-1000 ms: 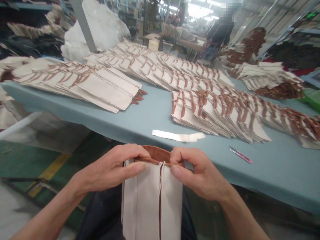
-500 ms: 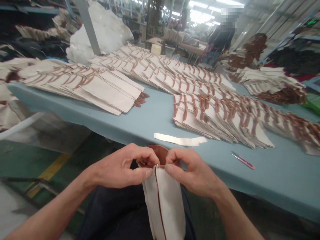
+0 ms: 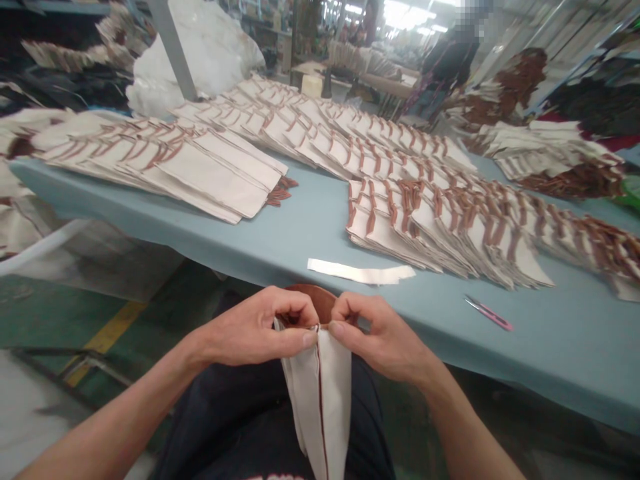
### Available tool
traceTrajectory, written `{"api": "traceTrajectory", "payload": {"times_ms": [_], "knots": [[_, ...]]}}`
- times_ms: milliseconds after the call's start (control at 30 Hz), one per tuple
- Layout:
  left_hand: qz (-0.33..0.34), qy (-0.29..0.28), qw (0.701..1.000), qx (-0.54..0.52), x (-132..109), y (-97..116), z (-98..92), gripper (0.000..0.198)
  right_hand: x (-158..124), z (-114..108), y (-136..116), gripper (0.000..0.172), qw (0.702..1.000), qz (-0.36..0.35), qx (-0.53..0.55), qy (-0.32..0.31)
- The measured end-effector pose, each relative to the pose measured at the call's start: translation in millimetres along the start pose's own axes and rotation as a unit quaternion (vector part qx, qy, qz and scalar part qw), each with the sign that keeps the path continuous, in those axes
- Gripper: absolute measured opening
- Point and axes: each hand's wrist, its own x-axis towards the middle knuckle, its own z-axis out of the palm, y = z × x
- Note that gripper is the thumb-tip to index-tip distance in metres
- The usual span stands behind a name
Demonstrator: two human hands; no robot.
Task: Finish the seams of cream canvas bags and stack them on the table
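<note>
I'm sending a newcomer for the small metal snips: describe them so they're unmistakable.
Find the long, light blue table. On its near side, look right of the flat white strip, in front of the cream-and-brown fabric pieces. The slim, metal-bladed snips are set apart by their pink handle.

The cream cloth (image 3: 336,393) hung from the grip, folded and tapering below it. A dark seam (image 3: 321,400) ran downward from between the pinched spots; behind them, the brown lining (image 3: 323,301) curved open.
</note>
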Motion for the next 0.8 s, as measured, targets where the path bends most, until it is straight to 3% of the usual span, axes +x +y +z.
{"api": "traceTrajectory", "payload": {"times_ms": [800], "knots": [[-0.013, -0.016, 1.0, -0.014, -3.7, -7.5, -0.4, 0.016, 2.0, 5.2, 7.4, 0.017, 0.998, 0.04, 0.036, -0.027]]}}
